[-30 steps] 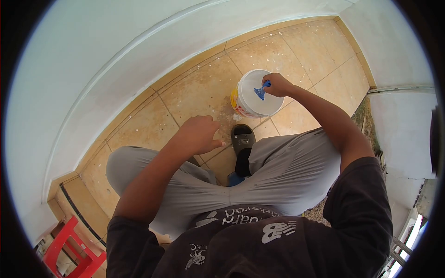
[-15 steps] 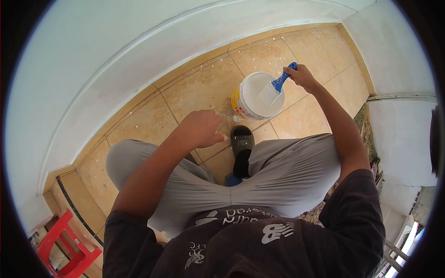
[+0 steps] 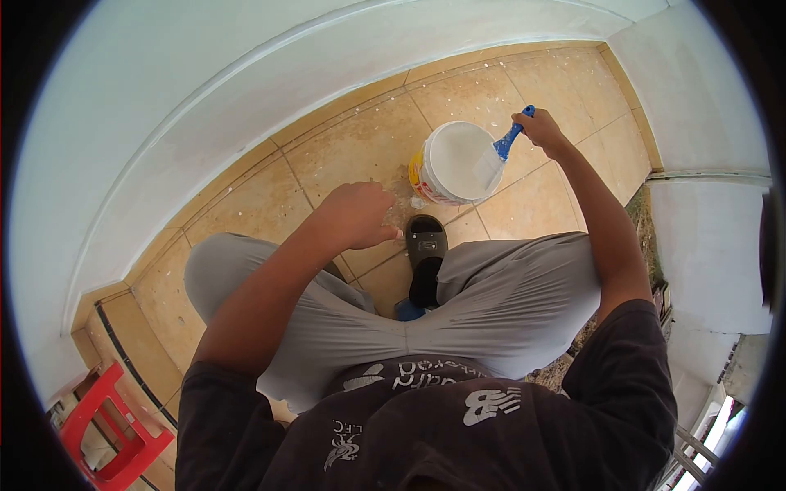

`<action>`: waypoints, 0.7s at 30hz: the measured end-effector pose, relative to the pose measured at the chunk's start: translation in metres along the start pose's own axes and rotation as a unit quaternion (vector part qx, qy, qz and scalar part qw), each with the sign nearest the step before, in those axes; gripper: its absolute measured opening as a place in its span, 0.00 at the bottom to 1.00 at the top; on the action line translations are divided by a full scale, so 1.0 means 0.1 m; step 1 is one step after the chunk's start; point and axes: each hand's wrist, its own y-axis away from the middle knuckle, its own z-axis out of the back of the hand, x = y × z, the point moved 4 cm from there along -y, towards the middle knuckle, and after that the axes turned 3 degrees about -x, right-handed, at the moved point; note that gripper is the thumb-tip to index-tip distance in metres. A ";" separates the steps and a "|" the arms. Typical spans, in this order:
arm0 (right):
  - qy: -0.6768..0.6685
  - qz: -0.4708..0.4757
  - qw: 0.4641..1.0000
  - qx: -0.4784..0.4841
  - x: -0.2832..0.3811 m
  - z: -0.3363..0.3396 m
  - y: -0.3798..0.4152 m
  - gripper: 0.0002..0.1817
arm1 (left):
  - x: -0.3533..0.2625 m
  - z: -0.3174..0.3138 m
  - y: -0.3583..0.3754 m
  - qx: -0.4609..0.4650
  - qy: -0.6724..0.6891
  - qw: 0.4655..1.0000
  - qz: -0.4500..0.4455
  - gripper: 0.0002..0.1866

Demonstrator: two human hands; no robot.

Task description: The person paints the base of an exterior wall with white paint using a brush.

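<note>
My right hand [image 3: 540, 133] is closed round the blue handle of a paintbrush [image 3: 506, 144]. The brush's white-coated bristles rest at the right inner rim of a white bucket [image 3: 436, 169], which holds white paint [image 3: 460, 155]. The bucket stands on the tiles and has a yellow and red label on its left side. My left hand [image 3: 360, 214] hangs over the floor left of the bucket, its thumb pointing right and the other fingers curled. Whatever those fingers may hold is hidden.
A pale wall [image 3: 246, 106] with a tiled skirting curves behind the bucket. My slippered foot [image 3: 427, 245] is just below the bucket. A red plastic stool [image 3: 102, 409] stands at the lower left. White specks dot the tiled floor [image 3: 524, 204].
The brush has moved slightly right, from over the bucket's opening to its right rim, still in my right hand. The bucket appears a little higher and more to the left.
</note>
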 end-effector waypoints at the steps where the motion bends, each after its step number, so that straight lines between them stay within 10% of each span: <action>1: 0.009 0.001 1.000 -0.002 -0.01 -0.02 0.00 0.16 | 0.00 0.00 0.00 0.001 -0.001 1.000 0.000 0.26; 21: 0.104 0.014 0.995 0.007 0.00 -0.03 -0.04 0.15 | -0.01 0.04 0.02 0.012 0.001 1.000 0.010 0.25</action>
